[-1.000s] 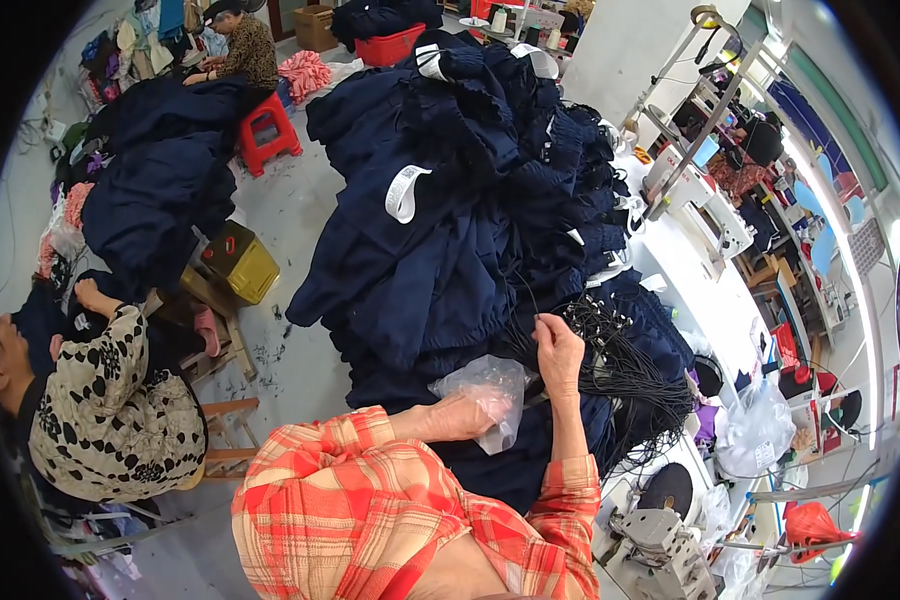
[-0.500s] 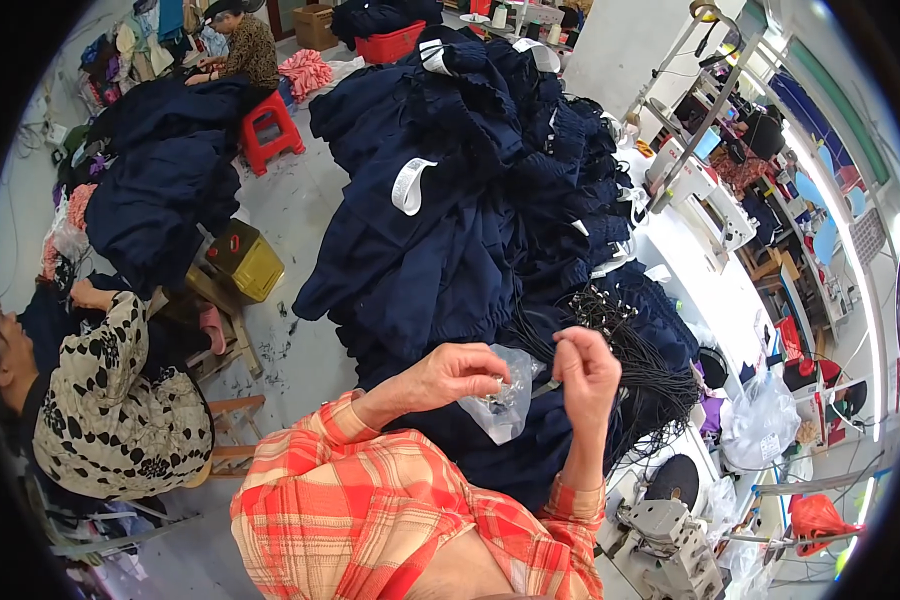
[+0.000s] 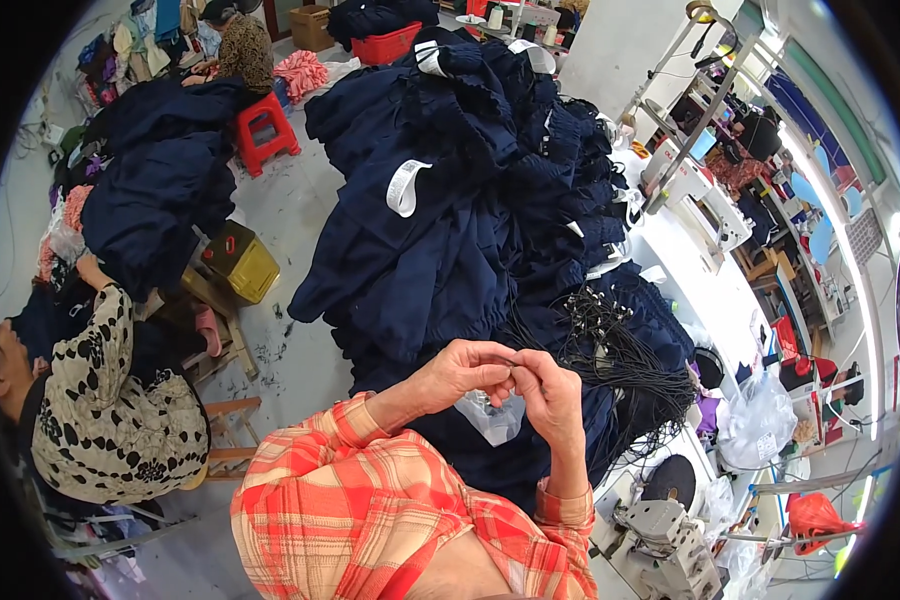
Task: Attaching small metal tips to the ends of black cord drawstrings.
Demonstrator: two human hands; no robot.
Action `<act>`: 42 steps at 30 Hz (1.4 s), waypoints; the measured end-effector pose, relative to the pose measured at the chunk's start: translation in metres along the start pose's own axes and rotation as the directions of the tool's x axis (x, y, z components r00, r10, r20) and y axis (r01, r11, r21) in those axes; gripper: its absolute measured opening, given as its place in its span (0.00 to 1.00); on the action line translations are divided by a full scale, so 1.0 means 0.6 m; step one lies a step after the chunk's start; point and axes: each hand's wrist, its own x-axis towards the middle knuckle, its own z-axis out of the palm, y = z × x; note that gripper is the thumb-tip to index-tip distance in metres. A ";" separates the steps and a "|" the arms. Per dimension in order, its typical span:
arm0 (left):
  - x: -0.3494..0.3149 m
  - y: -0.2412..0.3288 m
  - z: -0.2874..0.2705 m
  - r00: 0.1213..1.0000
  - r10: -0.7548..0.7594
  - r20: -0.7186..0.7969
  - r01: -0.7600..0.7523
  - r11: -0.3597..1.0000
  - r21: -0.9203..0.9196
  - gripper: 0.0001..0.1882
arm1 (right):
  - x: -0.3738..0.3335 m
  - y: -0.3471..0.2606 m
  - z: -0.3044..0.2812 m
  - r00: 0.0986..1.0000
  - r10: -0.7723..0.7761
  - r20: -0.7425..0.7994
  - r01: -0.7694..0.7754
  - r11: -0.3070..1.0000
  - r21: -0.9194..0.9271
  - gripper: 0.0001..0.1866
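Note:
My left hand (image 3: pixel 455 380) and my right hand (image 3: pixel 553 402) meet fingertip to fingertip, both closed in a pinch. Whatever small thing lies between them is too small to make out. Just below the fingers rests a clear plastic bag (image 3: pixel 492 422), with small things inside that I cannot name. Beside my right hand lies a thick bundle of thin black cords (image 3: pixel 642 390) with small pale, shiny ends. Under and beyond my hands spreads a high heap of navy garments (image 3: pixel 400 260), a white label (image 3: pixel 404 190) curling up from it.
A white sewing machine (image 3: pixel 705 195) stands on the bright table at right, and a grey machine (image 3: pixel 665 535) at lower right. Left are a co-worker in a patterned top (image 3: pixel 110 400), a yellow can (image 3: pixel 242 265) and a red stool (image 3: pixel 264 132). Another person (image 3: pixel 242 55) sits farther back.
My right hand has moved left and down to meet my left hand, which has shifted slightly right. The co-worker at left has raised a hand toward the navy cloth there.

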 end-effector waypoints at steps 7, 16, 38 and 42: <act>0.006 0.020 -0.004 0.999 -0.011 0.032 0.005 0.984 0.178 0.10 | 0.009 -0.008 -0.012 0.999 -0.031 0.037 0.031 0.999 0.019 0.08; 0.006 0.016 -0.014 0.986 -0.158 0.045 0.156 0.987 0.041 0.09 | 0.013 -0.005 -0.016 0.996 -0.018 0.086 0.009 0.995 0.103 0.05; 0.022 0.025 0.001 0.997 -0.036 -0.065 0.011 0.939 -0.344 0.14 | 0.008 -0.039 -0.022 0.950 -0.185 -0.252 0.139 0.972 -0.191 0.06; 0.024 0.019 -0.002 0.999 -0.031 -0.009 0.024 0.910 -0.414 0.15 | 0.004 -0.039 -0.029 0.937 -0.205 -0.281 0.132 0.957 -0.259 0.05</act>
